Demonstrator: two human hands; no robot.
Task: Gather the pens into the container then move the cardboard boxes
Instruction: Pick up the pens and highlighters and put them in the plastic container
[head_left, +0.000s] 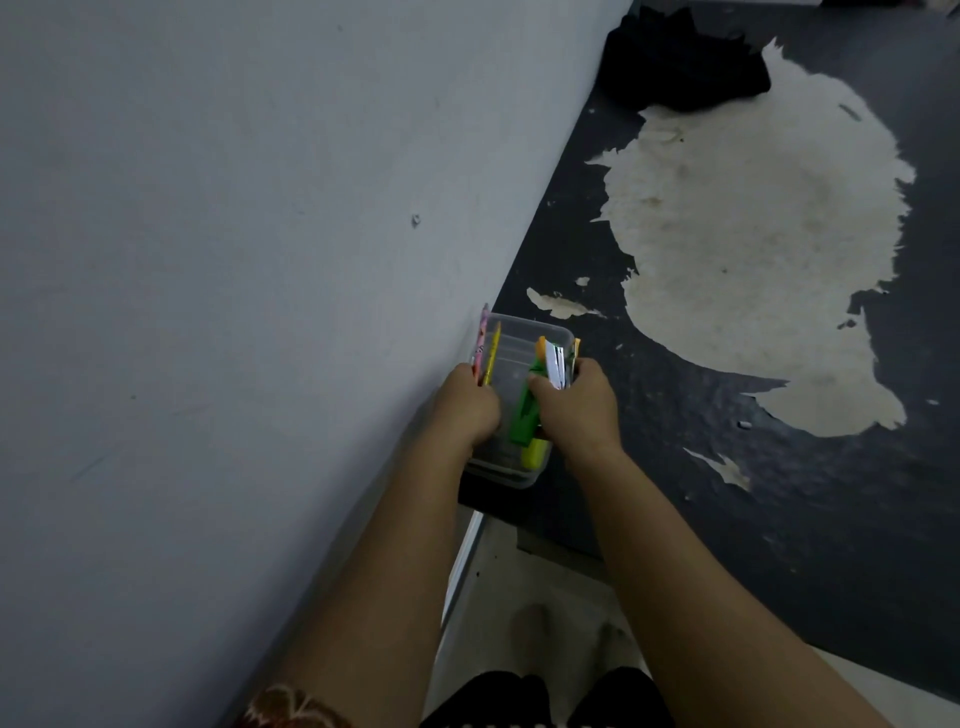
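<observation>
A clear plastic container (522, 343) sits on the near corner of a dark table, tight against the wall. My left hand (467, 402) grips its left side, with a pink pen (482, 332) and a yellow pencil (492, 353) sticking up beside the fingers. My right hand (576, 405) grips the right side and closes on a bunch of pens (558, 364) with white and orange ends. A green marker (524, 415) and a yellow highlighter (535, 454) lie inside between my hands. No cardboard boxes are in view.
The dark table top (779, 493) has a large peeled pale patch (753, 234). A black cloth bundle (680, 57) lies at the far end by the grey wall (234, 260). Pale floor and my feet show below the table edge.
</observation>
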